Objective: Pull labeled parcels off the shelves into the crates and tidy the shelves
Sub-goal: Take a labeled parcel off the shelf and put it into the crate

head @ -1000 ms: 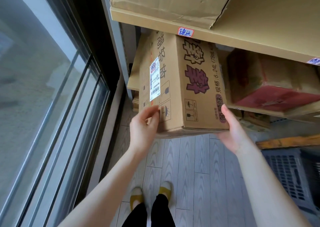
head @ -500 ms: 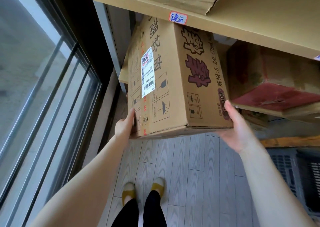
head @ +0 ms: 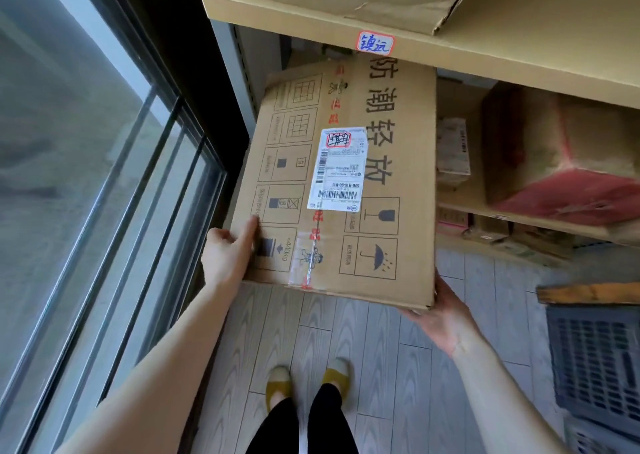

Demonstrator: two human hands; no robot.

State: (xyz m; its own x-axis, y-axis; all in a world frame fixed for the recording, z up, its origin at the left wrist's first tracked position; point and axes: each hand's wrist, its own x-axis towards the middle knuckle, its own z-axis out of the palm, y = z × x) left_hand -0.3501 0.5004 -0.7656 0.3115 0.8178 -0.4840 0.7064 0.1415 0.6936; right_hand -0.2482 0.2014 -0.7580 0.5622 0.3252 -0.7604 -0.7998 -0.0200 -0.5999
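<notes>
A large brown cardboard box with black printed symbols and a white shipping label sticks out from under the upper shelf board, its labeled face turned up toward me. My left hand grips its near left corner, thumb on the labeled face. My right hand holds the near right corner from below. A dark grey plastic crate stands on the floor at the lower right.
A red-and-brown carton and small parcels lie on the lower shelves to the right. A glass window with dark frames runs along the left. A wooden board lies above the crate. My feet stand on grey plank flooring.
The box has turned and come out from the shelf, so its labeled face now faces me. My left hand moved to the near left corner; my right hand shifted under the right corner.
</notes>
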